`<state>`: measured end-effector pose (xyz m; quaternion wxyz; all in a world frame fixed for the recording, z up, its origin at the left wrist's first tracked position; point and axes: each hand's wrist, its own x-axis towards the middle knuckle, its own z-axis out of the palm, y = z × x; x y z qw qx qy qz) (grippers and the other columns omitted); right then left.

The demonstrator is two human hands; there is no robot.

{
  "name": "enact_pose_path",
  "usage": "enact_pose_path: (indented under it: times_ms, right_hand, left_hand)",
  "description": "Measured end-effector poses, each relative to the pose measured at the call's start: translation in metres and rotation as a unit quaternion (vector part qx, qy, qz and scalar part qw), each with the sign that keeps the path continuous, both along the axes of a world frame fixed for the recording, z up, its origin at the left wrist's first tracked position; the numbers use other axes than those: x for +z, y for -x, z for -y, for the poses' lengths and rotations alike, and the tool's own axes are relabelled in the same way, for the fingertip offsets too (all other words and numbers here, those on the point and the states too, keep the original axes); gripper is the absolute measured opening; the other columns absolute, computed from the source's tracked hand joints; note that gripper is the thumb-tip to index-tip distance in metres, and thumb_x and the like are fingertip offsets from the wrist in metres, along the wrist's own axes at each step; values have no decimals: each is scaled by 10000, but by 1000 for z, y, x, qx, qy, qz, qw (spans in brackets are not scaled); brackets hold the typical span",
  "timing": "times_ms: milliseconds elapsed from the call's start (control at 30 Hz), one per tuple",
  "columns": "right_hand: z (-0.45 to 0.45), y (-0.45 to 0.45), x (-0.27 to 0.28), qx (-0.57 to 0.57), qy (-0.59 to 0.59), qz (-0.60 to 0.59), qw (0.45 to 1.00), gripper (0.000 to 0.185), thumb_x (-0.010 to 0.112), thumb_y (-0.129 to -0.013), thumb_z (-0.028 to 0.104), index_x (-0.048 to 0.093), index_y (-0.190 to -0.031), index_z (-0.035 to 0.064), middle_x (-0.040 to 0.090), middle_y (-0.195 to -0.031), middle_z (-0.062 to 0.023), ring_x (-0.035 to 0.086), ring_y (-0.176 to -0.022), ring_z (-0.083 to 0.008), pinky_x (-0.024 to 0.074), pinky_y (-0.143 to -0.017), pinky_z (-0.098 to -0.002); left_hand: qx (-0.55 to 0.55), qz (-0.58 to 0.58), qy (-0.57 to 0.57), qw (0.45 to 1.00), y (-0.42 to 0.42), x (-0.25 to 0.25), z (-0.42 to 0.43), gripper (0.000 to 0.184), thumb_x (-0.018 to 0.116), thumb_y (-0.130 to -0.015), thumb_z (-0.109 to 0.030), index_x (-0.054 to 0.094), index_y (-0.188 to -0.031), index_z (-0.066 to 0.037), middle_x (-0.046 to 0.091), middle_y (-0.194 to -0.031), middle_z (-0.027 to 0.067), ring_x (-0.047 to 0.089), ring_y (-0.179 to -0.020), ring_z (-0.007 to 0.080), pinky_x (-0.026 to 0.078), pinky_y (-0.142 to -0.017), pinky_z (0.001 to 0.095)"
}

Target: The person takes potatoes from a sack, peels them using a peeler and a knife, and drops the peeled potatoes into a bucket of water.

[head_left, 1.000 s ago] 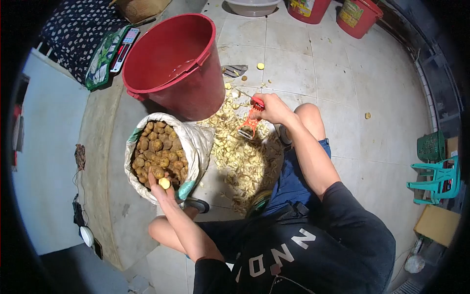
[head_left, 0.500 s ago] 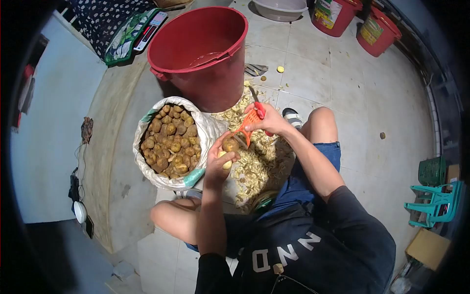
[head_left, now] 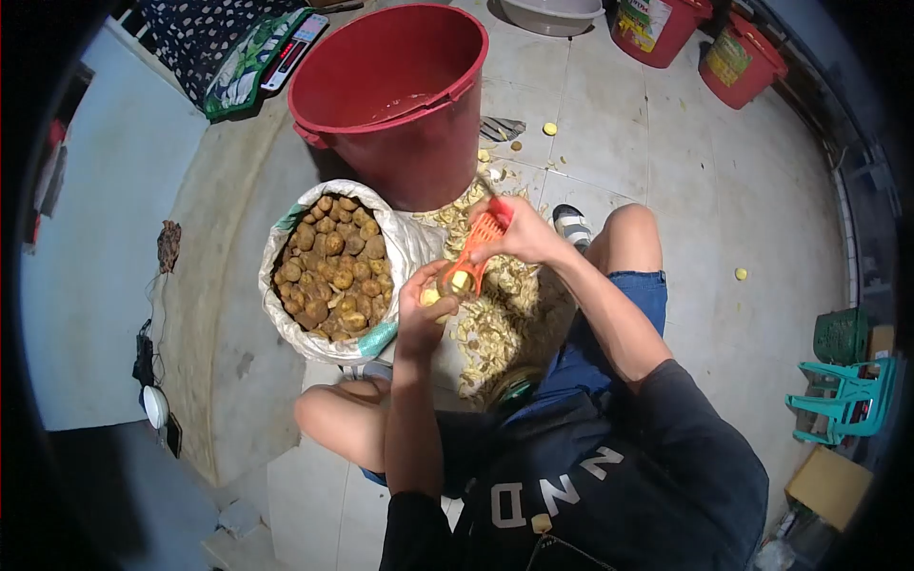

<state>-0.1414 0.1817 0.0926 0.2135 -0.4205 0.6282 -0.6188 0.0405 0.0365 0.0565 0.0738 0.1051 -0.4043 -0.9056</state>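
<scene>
My left hand [head_left: 419,309] is closed around a potato [head_left: 460,282], brown-skinned with a pale peeled patch facing up. A second, pale yellow peeled piece [head_left: 429,297] is tucked in the same palm. My right hand [head_left: 524,233] grips an orange peeler [head_left: 485,236], whose head lies against the potato. A red handle [head_left: 500,207] with a dark blade, seemingly a knife, also sticks out of my right hand. To the left stands an open white sack [head_left: 405,243] full of unpeeled potatoes [head_left: 333,271]. Peelings [head_left: 500,328] cover the floor below my hands.
A large red tub [head_left: 409,157] stands beyond the sack. Farther off are a pale basin [head_left: 552,17] and two red buckets [head_left: 657,29]. A digital scale [head_left: 293,52] sits at upper left. Teal stools [head_left: 843,400] are at right. A yellow piece [head_left: 741,274] lies on the tiles.
The potato in my left hand now shows a pale patch where brown skin faced up. The peeler has shifted slightly lower. The piece on the right floor looked brown and now looks yellow.
</scene>
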Motion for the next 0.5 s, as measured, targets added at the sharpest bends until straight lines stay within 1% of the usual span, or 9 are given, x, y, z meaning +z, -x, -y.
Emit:
enact_pose_path:
  times_ms: [67, 100, 133, 200, 233, 267, 400, 467, 500]
  right_hand:
    - [-6, 7, -6, -16, -37, 6, 999, 390, 868, -653, 41, 600, -937, 38, 634, -827, 3, 577, -721, -79, 464, -654, -220]
    - [-10, 21, -19, -56, -65, 98, 992, 414, 878, -640, 53, 610, -956, 40, 620, -832, 21, 561, -746, -69, 456, -670, -228]
    - [-11, 29, -20, -96, -91, 187, 974, 439, 889, -628, 65, 620, -974, 42, 607, -836, 39, 546, -772, -59, 449, -687, -236]
    - [-8, 20, -17, -66, -52, 185, 979, 447, 891, -620, 65, 621, -975, 39, 607, -833, 34, 544, -763, -56, 448, -684, -234]
    - [-5, 5, 0, -44, -56, 119, 990, 431, 882, -626, 48, 612, -962, 33, 617, -825, 21, 560, -747, -61, 458, -673, -230]
    - [-5, -2, 9, -21, -59, 50, 997, 416, 873, -632, 31, 603, -948, 28, 627, -818, 7, 575, -732, -66, 468, -662, -226]
    - [-9, 21, -17, -78, -56, 168, 981, 440, 873, -625, 17, 614, -979, 19, 613, -834, 24, 560, -750, -64, 467, -673, -223]
    - [-5, -3, 5, -5, -34, 114, 993, 441, 866, -642, 20, 598, -992, 12, 626, -834, 5, 583, -750, -75, 481, -677, -230]
    - [-4, 0, -1, -20, -42, 84, 995, 449, 869, -643, 27, 595, -999, 13, 625, -832, 5, 584, -752, -76, 481, -677, -229]
  left_hand:
    - [-34, -22, 44, 998, 2, 3, 0, 614, 704, -753, -54, 426, -1288, 62, 588, -1089, 137, 617, -829, 163, 487, -602, 201]
    - [-25, -5, -46, 999, 0, 1, -2, 603, 688, -768, -48, 419, -1296, 59, 589, -1081, 131, 617, -822, 160, 484, -601, 196]
    - [-27, -8, -44, 999, 1, 4, -3, 603, 688, -768, -48, 419, -1296, 59, 589, -1081, 131, 617, -822, 160, 484, -601, 196]
    - [-9, -33, -76, 997, 1, 7, -5, 608, 670, -783, -40, 397, -1318, 56, 587, -1078, 129, 610, -798, 162, 467, -588, 191]
    - [8, -9, -1, 1000, 4, 3, -6, 671, 710, -795, -94, 364, -1351, 51, 582, -1075, 125, 589, -785, 156, 453, -579, 199]
    - [8, -9, -2, 1000, 3, 0, -7, 671, 710, -795, -94, 364, -1351, 51, 582, -1075, 125, 589, -785, 156, 453, -579, 199]
    - [-34, -56, -66, 996, 2, 0, -6, 696, 756, -808, -215, 377, -1327, 53, 565, -1135, 119, 565, -849, 134, 448, -605, 209]
    - [0, -29, -49, 998, 0, 6, -10, 694, 755, -811, -213, 372, -1326, 53, 556, -1158, 117, 557, -882, 133, 435, -620, 199]
    - [5, -34, -38, 999, 1, 4, -11, 700, 755, -808, -202, 366, -1334, 48, 557, -1166, 110, 548, -890, 128, 425, -626, 194]
